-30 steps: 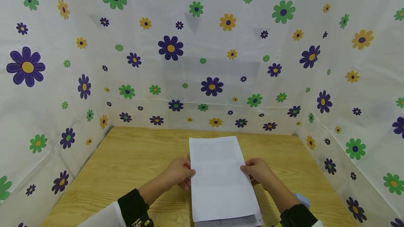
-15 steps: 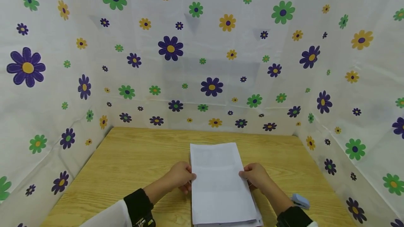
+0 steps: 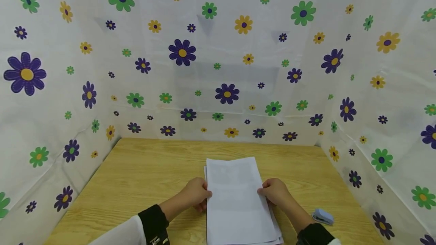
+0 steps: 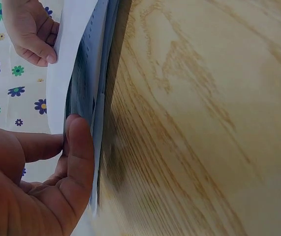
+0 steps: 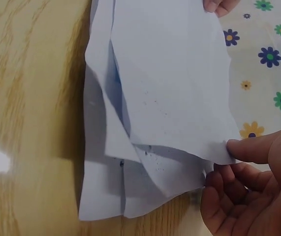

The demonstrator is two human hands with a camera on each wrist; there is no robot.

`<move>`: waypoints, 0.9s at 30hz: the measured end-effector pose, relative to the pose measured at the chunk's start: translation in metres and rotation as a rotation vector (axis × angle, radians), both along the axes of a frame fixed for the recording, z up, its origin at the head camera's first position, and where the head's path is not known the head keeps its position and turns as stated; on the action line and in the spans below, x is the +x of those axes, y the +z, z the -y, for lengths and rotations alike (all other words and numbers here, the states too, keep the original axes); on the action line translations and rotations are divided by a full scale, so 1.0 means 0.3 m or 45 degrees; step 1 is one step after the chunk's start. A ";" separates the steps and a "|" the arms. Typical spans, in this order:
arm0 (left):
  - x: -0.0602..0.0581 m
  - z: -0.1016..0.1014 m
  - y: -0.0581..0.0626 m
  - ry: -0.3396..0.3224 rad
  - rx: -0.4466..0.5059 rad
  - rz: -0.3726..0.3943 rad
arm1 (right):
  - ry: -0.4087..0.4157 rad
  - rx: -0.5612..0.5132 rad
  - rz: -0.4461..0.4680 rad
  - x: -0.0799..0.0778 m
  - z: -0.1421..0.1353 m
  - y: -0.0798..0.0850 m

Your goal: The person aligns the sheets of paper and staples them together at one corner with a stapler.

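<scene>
A white sheet of paper point(image 3: 235, 203) lies over a stack of papers point(image 5: 101, 191), whose edges show along its sides in the head view. My left hand point(image 3: 196, 194) pinches the sheet's left edge between thumb and fingers. Across from it, my right hand point(image 3: 276, 193) pinches the right edge, thumb on top. In the left wrist view, a gap opens between the raised sheet and printed pages point(image 4: 95, 54) below. Loose, uneven corners fan out under the sheet in the right wrist view, close to my right fingers point(image 5: 224, 191). Its near end runs out of the head view.
A small light-blue stapler point(image 3: 322, 216) lies on the wooden table point(image 3: 156, 162), just right of my right forearm. A white curtain with printed flowers point(image 3: 204, 86) stands along the table's back and both sides.
Both hands have drawn the sheet toward me, and it now covers the printed strip that showed at the near end. The stapler has come out from behind my right wrist.
</scene>
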State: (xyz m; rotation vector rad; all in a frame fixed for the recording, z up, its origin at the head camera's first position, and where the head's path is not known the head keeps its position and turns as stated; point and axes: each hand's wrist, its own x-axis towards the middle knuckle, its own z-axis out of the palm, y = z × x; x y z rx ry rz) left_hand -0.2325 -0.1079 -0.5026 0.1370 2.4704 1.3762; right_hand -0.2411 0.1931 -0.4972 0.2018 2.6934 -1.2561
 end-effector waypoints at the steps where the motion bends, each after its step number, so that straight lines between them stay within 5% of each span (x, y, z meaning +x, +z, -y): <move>1: -0.001 0.001 -0.001 -0.002 -0.007 -0.004 | 0.001 0.018 -0.007 0.000 0.002 0.000; 17: 0.009 -0.002 0.005 -0.004 -0.014 0.058 | 0.065 0.230 -0.092 0.012 -0.004 -0.003; 27: -0.012 0.038 0.007 0.079 -0.035 0.152 | -0.037 -0.135 0.085 -0.001 -0.034 0.052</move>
